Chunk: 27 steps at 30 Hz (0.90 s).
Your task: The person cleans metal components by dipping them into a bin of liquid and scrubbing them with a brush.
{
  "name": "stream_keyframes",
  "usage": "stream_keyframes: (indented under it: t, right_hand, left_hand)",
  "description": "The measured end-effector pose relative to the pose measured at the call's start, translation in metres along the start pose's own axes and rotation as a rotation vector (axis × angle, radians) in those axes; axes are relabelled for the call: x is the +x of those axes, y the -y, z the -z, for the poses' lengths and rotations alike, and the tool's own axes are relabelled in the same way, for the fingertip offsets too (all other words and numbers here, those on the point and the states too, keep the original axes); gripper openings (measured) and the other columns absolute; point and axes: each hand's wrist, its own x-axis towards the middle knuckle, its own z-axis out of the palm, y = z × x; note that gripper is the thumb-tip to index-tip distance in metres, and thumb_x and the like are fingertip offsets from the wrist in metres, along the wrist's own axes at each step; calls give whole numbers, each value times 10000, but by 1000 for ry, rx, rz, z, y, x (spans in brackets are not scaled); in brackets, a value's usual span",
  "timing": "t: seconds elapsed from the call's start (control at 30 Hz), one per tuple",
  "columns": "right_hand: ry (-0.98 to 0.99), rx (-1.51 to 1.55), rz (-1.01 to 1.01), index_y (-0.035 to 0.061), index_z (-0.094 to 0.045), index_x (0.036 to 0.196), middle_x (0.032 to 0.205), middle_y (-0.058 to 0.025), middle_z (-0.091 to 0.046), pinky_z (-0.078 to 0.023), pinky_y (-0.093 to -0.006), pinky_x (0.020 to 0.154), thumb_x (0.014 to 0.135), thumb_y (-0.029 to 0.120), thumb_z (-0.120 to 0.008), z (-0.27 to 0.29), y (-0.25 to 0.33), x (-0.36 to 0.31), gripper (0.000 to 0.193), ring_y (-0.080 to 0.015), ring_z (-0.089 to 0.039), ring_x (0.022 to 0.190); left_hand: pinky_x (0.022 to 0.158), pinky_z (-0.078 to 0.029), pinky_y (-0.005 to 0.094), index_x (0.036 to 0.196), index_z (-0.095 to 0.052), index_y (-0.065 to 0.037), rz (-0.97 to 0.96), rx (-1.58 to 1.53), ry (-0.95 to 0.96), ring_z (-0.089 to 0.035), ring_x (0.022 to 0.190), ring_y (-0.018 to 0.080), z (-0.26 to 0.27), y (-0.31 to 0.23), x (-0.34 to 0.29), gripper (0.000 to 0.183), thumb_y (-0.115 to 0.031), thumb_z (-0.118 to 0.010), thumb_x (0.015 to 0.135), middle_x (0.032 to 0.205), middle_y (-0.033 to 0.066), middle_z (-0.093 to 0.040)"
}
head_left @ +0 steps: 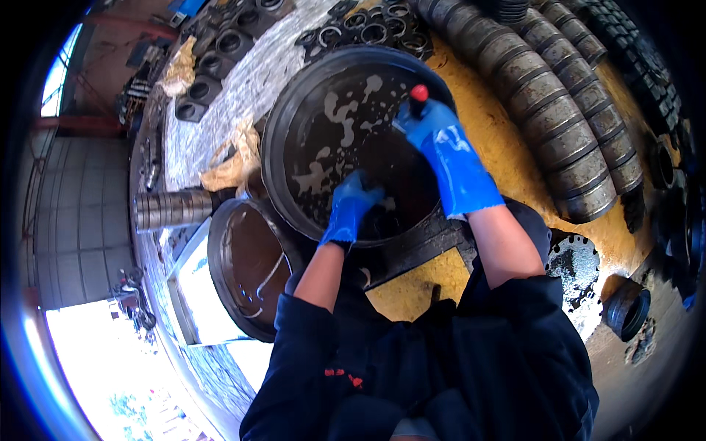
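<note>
A large round black tub (273, 162) of dark liquid, with patches of foam on its surface, stands in front of me. My right hand (430, 128), in a long blue rubber glove, is closed around a tool with a black handle and a red end (419, 92) over the tub's right side. The tool's working end does not show clearly, so its kind is unclear. My left hand (353, 204), gloved in the same blue, reaches into the tub near its front edge. The fingers of that hand are at or under the liquid and mostly hidden.
A second bucket of brown liquid (246, 257) with a wire handle stands at left. Stacked metal rings (173, 210) lie beside it. Long rows of ribbed metal cylinders (544, 110) lie at right. Ring-shaped parts (375, 33) sit behind the tub. A toothed disc (573, 268) lies at lower right.
</note>
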Motion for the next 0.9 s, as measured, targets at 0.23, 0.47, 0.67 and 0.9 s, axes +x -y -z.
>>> stream_keyframes:
  t: [0.23, 0.47, 0.67, 0.9]
  right_hand:
    - [-28, -24, -75, 101, -707, 1054, 967, -149, -723, -512, -362, 850, 880, 310, -632, 8, -2, 13, 282, -257, -692, 949]
    - [25, 59, -129, 109, -705, 1079, 884, -108, -719, -512, -330, 802, 879, 296, -646, 17, 4, 4, 280, -187, -682, 851]
    - [-16, -26, -126, 113, -703, 1090, 836, -91, -715, -519, -337, 745, 878, 288, -664, 17, 13, -5, 278, -202, -679, 773]
    - [27, -14, -115, 177, -680, 1109, 988, -117, -707, -527, -420, 849, 873, 345, -633, 4, 10, -11, 293, -330, -669, 948]
  left_hand:
    - [940, -496, 411, 1251, -575, -27, -59, 28, -13, -624, 1107, 361, -1, 14, 40, 678, -320, -834, 697, 1181, 210, -655]
    - [983, -471, 418, 1337, -519, -7, 108, 171, -53, -589, 1173, 369, -13, 39, 99, 846, -347, -870, 647, 1257, 231, -614]
    - [993, -472, 423, 1346, -497, -25, 116, 281, -133, -576, 1189, 375, 6, 71, 134, 840, -326, -865, 654, 1290, 226, -592]
    - [970, -472, 442, 1256, -579, -18, 133, 145, -135, -599, 1146, 396, 16, 144, 166, 597, -255, -763, 740, 1183, 253, -640]
